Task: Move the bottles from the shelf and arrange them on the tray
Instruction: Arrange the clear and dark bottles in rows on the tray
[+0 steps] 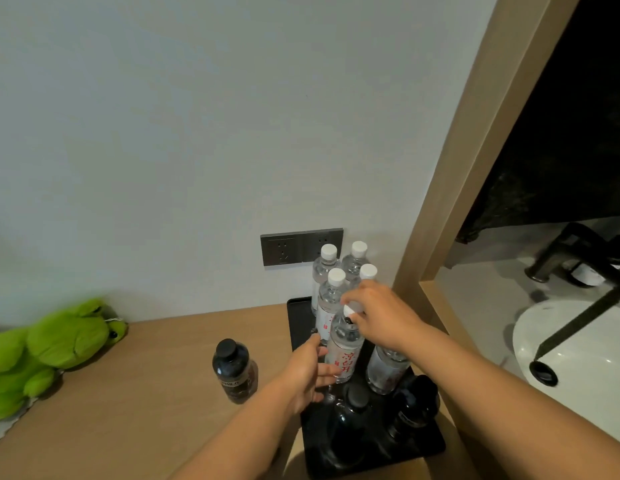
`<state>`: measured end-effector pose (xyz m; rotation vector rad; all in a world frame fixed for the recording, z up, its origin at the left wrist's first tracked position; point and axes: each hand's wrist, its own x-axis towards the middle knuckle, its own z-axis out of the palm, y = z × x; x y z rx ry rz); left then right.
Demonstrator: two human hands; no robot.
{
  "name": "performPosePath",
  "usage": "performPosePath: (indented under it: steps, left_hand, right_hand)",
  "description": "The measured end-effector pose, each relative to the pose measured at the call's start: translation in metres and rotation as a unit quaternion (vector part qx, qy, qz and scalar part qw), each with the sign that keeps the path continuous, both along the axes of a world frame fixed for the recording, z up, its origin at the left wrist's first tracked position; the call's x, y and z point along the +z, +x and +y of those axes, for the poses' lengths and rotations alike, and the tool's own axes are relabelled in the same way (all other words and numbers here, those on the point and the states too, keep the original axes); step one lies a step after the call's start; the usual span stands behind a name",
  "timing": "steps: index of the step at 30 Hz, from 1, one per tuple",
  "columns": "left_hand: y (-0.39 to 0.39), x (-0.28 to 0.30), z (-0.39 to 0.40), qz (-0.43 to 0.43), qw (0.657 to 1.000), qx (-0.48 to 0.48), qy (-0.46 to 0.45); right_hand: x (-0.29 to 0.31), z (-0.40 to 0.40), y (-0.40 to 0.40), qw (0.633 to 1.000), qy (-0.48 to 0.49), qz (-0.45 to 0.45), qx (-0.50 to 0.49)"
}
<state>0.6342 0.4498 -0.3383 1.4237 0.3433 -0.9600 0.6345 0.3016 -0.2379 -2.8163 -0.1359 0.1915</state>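
the right hand is pinching the white cap of a clear water bottle standing upright on the black tray, while the left hand is curling its fingers round the same bottle's lower body. four more clear bottles are standing behind it at the tray's far end, a sixth just right of it, and two dark bottles are sitting at the near end. one dark bottle is standing off the tray on the wooden counter, left of it.

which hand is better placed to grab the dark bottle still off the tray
Left. The dark bottle stands on the counter just left of the left hand, while the right hand grips a clear bottle's cap over the tray.
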Motion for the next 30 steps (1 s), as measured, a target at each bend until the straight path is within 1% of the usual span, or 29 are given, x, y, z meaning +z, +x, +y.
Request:
performPosePath:
  steps: [3, 6, 9, 14, 18, 22, 30]
  left_hand:
    - [0.002, 0.002, -0.003, 0.002, 0.999, 0.017, -0.038]
    - [0.003, 0.002, -0.006, -0.012, 0.996, 0.064, -0.064]
    - [0.001, 0.003, -0.009, -0.020, 0.993, 0.087, -0.081]
    - [0.002, 0.005, -0.015, -0.035, 0.990, 0.084, -0.103]
    - [0.000, 0.009, -0.015, -0.045, 0.989, 0.094, -0.108]
    - [-0.002, 0.006, -0.015, -0.038, 0.988, 0.100, -0.113]
    - [0.004, 0.007, -0.006, -0.023, 0.988, 0.106, -0.111]
  right_hand:
    - [0.001, 0.002, -0.001, 1.000, 0.013, -0.005, 0.008]
    - [0.004, 0.006, -0.002, 1.000, -0.001, -0.009, 0.018]
    - [0.005, 0.007, -0.001, 1.000, -0.014, -0.003, 0.014]
    - [0.009, 0.005, 0.005, 1.000, -0.008, 0.002, 0.004]
    - [0.012, 0.007, 0.005, 1.000, -0.009, 0.003, 0.014]
    - [0.012, 0.011, 0.004, 0.999, -0.028, -0.004, 0.024]
    - [0.009, 0.010, 0.012, 0.999, 0.021, -0.011, 0.022]
